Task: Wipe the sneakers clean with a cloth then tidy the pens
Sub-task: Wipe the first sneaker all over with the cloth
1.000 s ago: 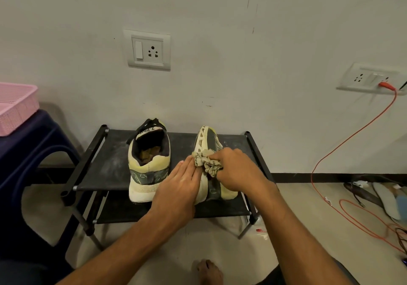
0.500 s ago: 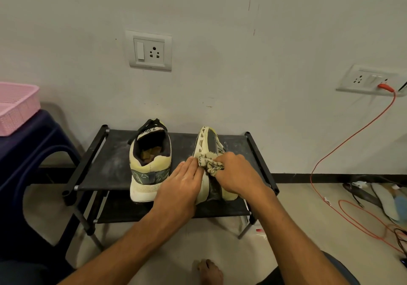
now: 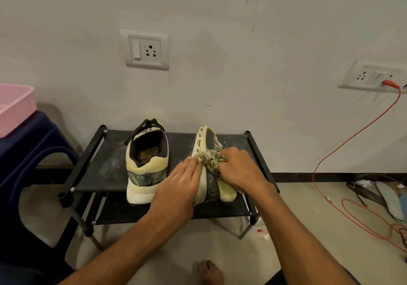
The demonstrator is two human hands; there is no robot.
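White wall, black shoe rack (image 3: 105, 174) | on its top shelf we see the upright sneaker (image 3: 146, 170) beside the tipped sneaker (image 3: 207, 139) | our left hand (image 3: 178, 185) rests on the tipped sole, fingers straight and together | our right hand (image 3: 240, 170) has its fingers curled round the cloth (image 3: 212, 160), pressing it to that shoe.

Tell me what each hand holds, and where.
The right hand grips the wadded cloth around its bulk. The left hand holds nothing; its straight fingers press the sole of the tipped sneaker.

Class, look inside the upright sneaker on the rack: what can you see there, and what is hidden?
Inside the upright sneaker, a dark lining and something tan and crumpled show; its toe end is covered.
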